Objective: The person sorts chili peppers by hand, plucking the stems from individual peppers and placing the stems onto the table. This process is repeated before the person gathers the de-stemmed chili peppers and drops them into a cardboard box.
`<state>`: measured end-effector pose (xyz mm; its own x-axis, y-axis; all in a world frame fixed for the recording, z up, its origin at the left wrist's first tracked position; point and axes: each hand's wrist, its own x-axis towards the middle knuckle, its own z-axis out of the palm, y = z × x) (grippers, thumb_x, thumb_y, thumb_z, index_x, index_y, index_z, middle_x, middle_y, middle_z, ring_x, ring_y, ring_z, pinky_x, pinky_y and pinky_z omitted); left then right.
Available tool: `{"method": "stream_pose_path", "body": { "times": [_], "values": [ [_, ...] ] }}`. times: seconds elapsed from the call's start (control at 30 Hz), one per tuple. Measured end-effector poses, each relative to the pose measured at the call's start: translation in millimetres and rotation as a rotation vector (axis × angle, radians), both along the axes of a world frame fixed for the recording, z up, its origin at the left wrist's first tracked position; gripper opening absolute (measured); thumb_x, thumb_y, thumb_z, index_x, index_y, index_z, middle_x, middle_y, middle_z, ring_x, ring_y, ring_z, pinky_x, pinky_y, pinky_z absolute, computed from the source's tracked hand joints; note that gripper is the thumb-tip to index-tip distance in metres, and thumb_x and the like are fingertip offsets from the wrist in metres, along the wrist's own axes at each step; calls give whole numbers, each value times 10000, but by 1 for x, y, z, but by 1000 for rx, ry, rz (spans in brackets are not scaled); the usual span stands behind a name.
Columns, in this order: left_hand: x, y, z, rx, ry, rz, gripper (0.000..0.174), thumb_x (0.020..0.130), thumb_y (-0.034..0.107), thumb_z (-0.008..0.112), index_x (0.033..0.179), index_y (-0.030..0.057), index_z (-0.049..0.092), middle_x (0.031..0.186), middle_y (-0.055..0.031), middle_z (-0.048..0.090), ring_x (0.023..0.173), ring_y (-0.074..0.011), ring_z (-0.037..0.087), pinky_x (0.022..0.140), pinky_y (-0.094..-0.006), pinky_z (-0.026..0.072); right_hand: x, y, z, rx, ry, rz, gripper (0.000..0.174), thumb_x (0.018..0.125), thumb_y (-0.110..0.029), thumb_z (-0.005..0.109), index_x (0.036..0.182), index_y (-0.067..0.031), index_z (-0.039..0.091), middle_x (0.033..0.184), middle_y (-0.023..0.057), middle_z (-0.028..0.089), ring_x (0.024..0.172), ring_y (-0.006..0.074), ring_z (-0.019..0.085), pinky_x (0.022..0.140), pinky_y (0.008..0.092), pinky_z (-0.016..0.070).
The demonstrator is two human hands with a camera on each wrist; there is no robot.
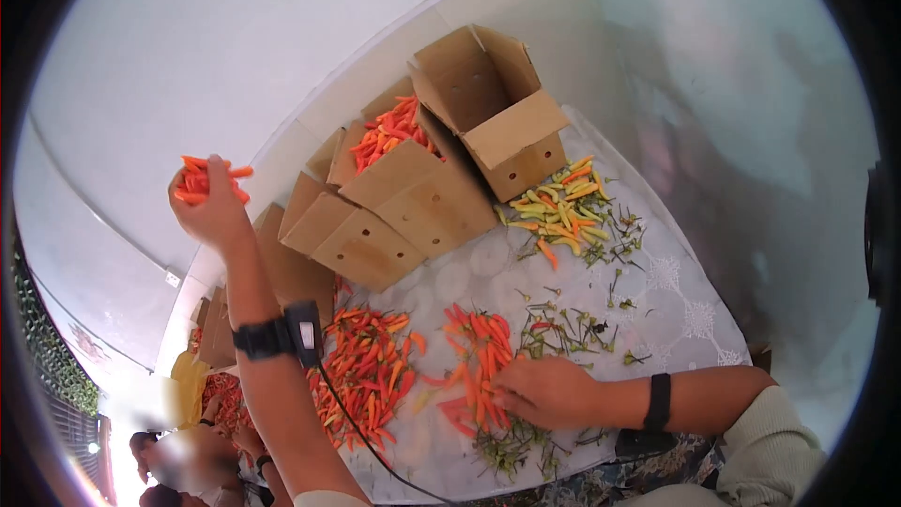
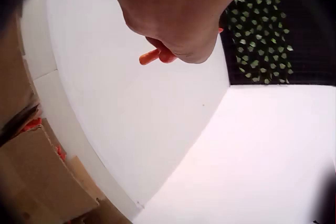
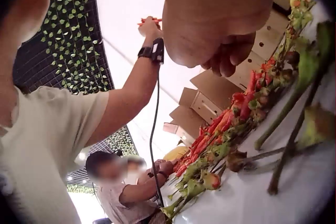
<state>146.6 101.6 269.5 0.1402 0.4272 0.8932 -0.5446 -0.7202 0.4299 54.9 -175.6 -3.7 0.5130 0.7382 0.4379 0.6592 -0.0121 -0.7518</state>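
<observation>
Chillies, slim and orange-red (image 1: 194, 197), could spill from curled left hand (image 1: 220, 218) if grip slackens; right hand (image 1: 552, 394), fingers bent, at red chilli pile (image 1: 481, 343), hold unclear.

- Cardboard boxes (image 1: 375, 249): at least four
- Pepper heaps (image 1: 366, 371) on the near table (image 1: 460, 272): three
- Handful of peppers (image 1: 193, 190), held up: one
- Black wrist straps (image 1: 660, 401): two
- Working hands: two, left hand (image 1: 208, 207), right hand (image 1: 549, 392)
- Others in the background (image 3: 118, 182): at least two

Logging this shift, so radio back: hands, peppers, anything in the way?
Left hand raised, gripping red-orange peppers. Right hand at small pepper heap, grip unclear. Trailing cable might snag.
</observation>
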Motion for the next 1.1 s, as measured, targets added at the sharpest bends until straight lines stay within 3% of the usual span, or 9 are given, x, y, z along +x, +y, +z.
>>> {"method": "stream_pose_path", "body": {
  "times": [0.07,0.13,0.2,0.23,0.37,0.47,0.7,0.93,1.1],
  "values": [
    [38,14,1,-33,-45,113,226,815,78,630,999,20,512,801,-113,628,483,-150,593,492,-245,454,0,-1,-1,22,-75,3,196,873,-231,576,975,-63,572,778,78,574,707,280,596,576,391,482],
    [84,67,-15,-5,429,234,420,795,265,665,1097,13,519,933,-178,641,720,-242,671,642,-318,519,0,-1,1,32,-86,6,165,873,-236,563,933,-82,562,769,77,561,704,282,591,578,396,481],
    [128,117,-53,413,924,807,707,723,479,675,1220,13,489,1124,-226,593,1023,-325,610,863,-396,485,-1,0,4,31,-33,2,139,879,-249,529,845,-114,536,759,84,542,698,296,579,611,415,476],
    [141,137,-67,273,1086,659,893,644,594,672,1292,21,451,1255,-236,517,1220,-352,464,1009,-432,377,1,0,4,-2,-49,-15,143,878,-247,530,840,-109,530,758,85,537,694,296,577,599,416,475],
    [125,134,-66,499,542,826,692,704,450,707,1218,25,524,1203,-189,559,1120,-353,525,971,-435,400,3,5,-5,-4,-120,-73,176,867,-245,536,806,-83,506,744,93,519,686,299,571,554,420,473],
    [76,99,-66,423,318,505,551,742,331,717,1141,-17,566,1137,-170,597,1091,-284,555,936,-363,420,4,7,-5,-8,-117,-110,143,831,-213,576,833,-76,538,735,92,517,691,291,572,569,402,478],
    [-96,-1,-184,174,849,-163,423,765,196,729,1094,-11,562,1070,-101,596,950,-178,581,847,-313,450,23,4,-13,18,-107,-273,119,789,-139,597,889,-74,588,832,117,569,754,320,583,643,427,477],
    [-148,-43,-259,-15,1273,-424,328,790,161,696,1055,2,588,1024,-86,602,815,-136,591,714,-269,472,32,8,-24,-37,-276,-277,383,769,-44,603,1146,-109,575,992,112,577,920,300,559,795,389,460],
    [-132,-52,-282,72,1316,-541,216,806,81,653,1004,5,613,913,-40,623,748,-93,573,667,-230,464,32,23,-31,-19,-432,-276,296,775,-68,609,1070,-96,611,969,105,582,943,292,550,822,379,458]
  ]
}}
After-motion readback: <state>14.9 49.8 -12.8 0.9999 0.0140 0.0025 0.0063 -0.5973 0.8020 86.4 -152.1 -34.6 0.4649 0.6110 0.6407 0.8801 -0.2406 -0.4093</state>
